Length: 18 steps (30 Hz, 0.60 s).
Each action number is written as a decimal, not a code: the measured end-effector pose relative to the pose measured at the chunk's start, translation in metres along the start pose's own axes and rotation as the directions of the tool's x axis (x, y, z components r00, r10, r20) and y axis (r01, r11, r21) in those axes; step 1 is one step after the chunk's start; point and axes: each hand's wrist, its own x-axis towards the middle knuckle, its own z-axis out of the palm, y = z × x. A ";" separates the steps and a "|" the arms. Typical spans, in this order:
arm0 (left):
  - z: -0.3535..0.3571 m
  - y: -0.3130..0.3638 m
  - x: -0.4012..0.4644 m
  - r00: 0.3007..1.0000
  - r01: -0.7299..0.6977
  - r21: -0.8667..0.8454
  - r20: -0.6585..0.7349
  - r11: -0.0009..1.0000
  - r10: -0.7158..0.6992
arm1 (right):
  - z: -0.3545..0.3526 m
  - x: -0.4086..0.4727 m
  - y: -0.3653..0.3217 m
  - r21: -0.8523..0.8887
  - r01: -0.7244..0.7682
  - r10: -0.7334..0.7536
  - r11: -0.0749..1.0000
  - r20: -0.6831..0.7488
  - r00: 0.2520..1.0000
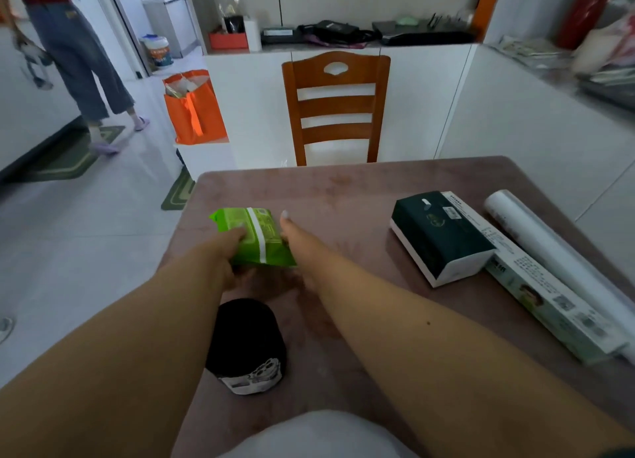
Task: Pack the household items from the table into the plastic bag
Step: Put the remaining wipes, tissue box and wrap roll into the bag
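A bright green wipes pack (258,239) is at the middle of the pinkish-brown table (360,189), slightly raised. My left hand (226,251) grips its left side, fingers over the top. My right hand (292,234) rests against its right edge with the thumb up and its fingers hidden under the pack. A black roll with a white label (245,344) lies between my forearms near the front. At the right are a dark green tissue pack (443,234), a long printed box (549,296) and a white roll (556,248). Something white and soft (319,433) shows at the bottom edge; I cannot tell whether it is the bag.
A wooden chair (335,107) stands at the table's far side in front of white cabinets. An orange bag (194,108) sits on a low white block to the left. A person (79,55) stands on the tiled floor at the far left.
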 end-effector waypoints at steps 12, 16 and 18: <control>-0.026 0.029 -0.177 0.956 -0.266 -0.103 0.101 0.959 0.276 | -0.029 -0.169 -0.064 -0.127 0.226 -0.222 0.966 0.044 0.974; -0.043 0.008 -0.246 0.936 -0.314 -0.145 0.118 0.938 0.332 | -0.029 -0.244 -0.071 -0.179 0.311 -0.300 0.933 0.087 0.950; -0.053 -0.007 -0.275 0.925 -0.346 -0.160 0.105 0.925 0.364 | -0.028 -0.279 -0.066 -0.234 0.356 -0.339 0.905 0.112 0.934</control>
